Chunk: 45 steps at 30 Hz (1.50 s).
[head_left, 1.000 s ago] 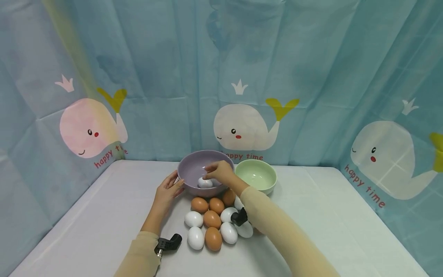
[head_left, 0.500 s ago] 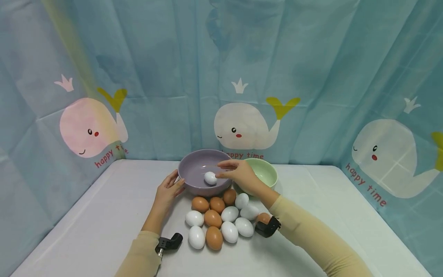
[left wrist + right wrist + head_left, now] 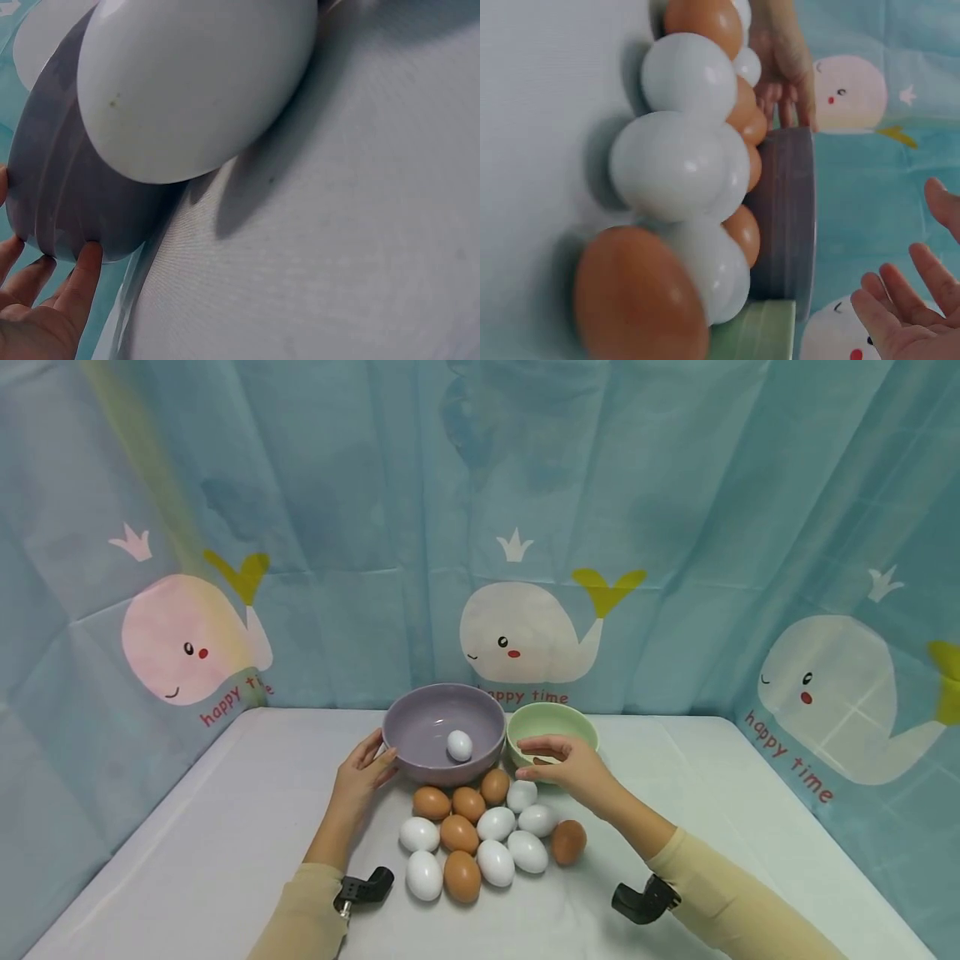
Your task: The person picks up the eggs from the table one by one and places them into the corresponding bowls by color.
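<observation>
My left hand holds the left side of a purple bowl. In the left wrist view its fingertips touch the outer wall of that bowl. One white egg lies inside the bowl. My right hand hovers at the front of a light green bowl, fingers spread with nothing between them. The right wrist view shows the same hand above the rims. Brown eggs and white eggs lie grouped on the table in front of both bowls.
The bowls stand side by side near the back edge of the white table. Behind them hangs a blue curtain printed with whales. A lone brown egg sits at the group's right end, near my right wrist camera.
My right hand has drawn back out of the purple bowl and moved right to the green one. The white egg has rolled a little to the right. My left hand stays put.
</observation>
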Each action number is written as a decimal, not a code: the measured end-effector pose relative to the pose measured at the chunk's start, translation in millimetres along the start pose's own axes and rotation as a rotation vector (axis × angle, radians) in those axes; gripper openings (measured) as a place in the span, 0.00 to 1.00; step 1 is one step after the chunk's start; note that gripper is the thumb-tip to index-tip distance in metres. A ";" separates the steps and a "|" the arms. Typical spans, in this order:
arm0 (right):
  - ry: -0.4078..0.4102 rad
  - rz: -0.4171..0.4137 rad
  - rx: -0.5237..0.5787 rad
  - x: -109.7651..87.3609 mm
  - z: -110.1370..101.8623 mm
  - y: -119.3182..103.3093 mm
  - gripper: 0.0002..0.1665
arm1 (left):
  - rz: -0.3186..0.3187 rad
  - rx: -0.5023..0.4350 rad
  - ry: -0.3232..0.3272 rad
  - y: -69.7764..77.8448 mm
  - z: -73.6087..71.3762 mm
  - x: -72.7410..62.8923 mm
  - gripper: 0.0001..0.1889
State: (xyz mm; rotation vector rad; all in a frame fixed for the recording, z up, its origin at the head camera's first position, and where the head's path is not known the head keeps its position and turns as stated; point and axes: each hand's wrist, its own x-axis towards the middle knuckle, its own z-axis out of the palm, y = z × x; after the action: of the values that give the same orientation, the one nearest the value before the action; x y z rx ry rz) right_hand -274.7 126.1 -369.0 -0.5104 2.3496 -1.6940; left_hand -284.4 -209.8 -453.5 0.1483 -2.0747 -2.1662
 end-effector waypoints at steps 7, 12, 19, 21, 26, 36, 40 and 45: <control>0.033 0.026 0.005 -20.8 -13.0 11.4 0.32 | -0.001 0.011 0.013 -0.2 1.0 0.7 0.33; 0.028 0.033 -0.015 -31.8 -20.1 19.7 0.32 | 0.002 0.008 0.019 -0.3 1.8 0.4 0.33; 0.008 0.062 -0.035 -44.6 -28.0 31.2 0.34 | 0.009 -0.001 0.009 0.0 1.0 -1.5 0.34; -0.001 0.068 -0.029 -48.1 -29.8 33.8 0.35 | 0.007 -0.001 0.009 -0.4 0.6 -1.6 0.34; 0.003 0.084 -0.034 -56.6 -33.5 39.3 0.35 | 0.011 0.004 0.007 -0.6 0.9 -1.4 0.34; 0.025 0.152 -0.029 -62.7 -33.0 52.3 0.35 | 0.011 -0.015 0.004 -0.1 1.0 -0.2 0.34; 0.039 0.161 -0.035 -63.3 -31.7 58.7 0.34 | 0.016 -0.023 0.007 -0.7 1.2 0.6 0.33; 0.071 0.195 -0.077 -64.3 -28.6 62.6 0.34 | 0.014 -0.024 0.012 -0.9 1.4 0.9 0.33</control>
State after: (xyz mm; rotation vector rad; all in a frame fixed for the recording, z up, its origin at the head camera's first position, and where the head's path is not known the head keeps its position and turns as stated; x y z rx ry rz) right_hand -235.7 193.9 -421.4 -0.2272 2.4313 -1.5638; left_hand -285.6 -208.5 -454.3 0.1435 -2.0364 -2.1765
